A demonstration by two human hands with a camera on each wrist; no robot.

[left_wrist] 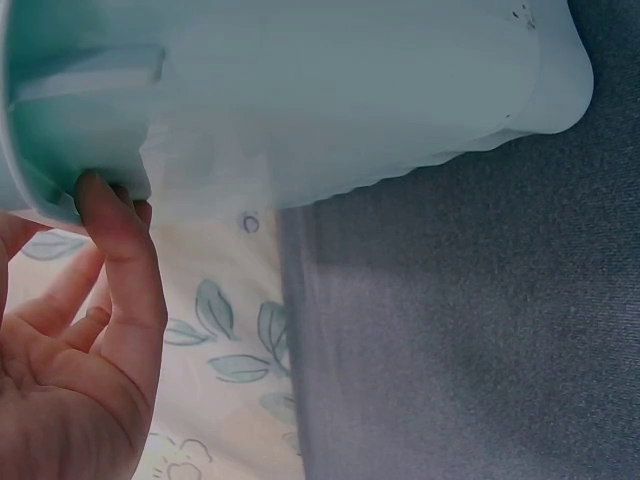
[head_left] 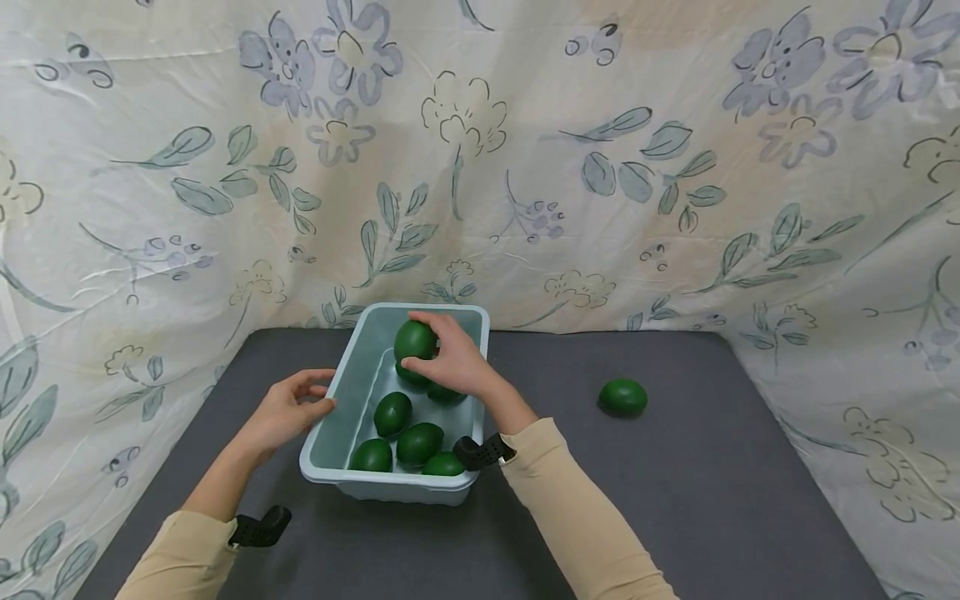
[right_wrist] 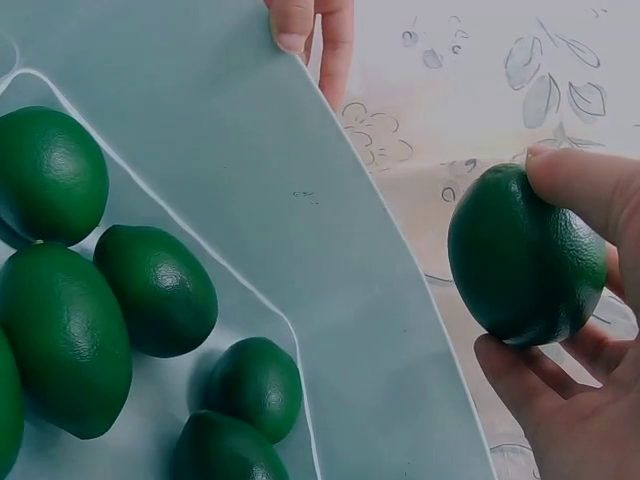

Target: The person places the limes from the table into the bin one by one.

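Note:
A pale blue-green plastic bin [head_left: 401, 478] stands on the dark table, with several glossy dark green limes [head_left: 420, 444] on its floor. In the head view my right hand [head_left: 459, 360] holds another lime [head_left: 415, 340] over the bin's far part, thumb on one side and fingers on the other. The right wrist view shows that held lime [right_wrist: 520, 262] raised off the others. My left hand [head_left: 281, 415] grips the bin's left rim between thumb and fingers; its fingertips also show on the rim [left_wrist: 75, 215] in the left wrist view.
One more lime [head_left: 622, 398] lies alone on the grey tabletop [head_left: 675, 500], right of the bin. A floral cloth [head_left: 525, 167] hangs behind the table and along its sides. Black straps [head_left: 258, 527] sit on both wrists.

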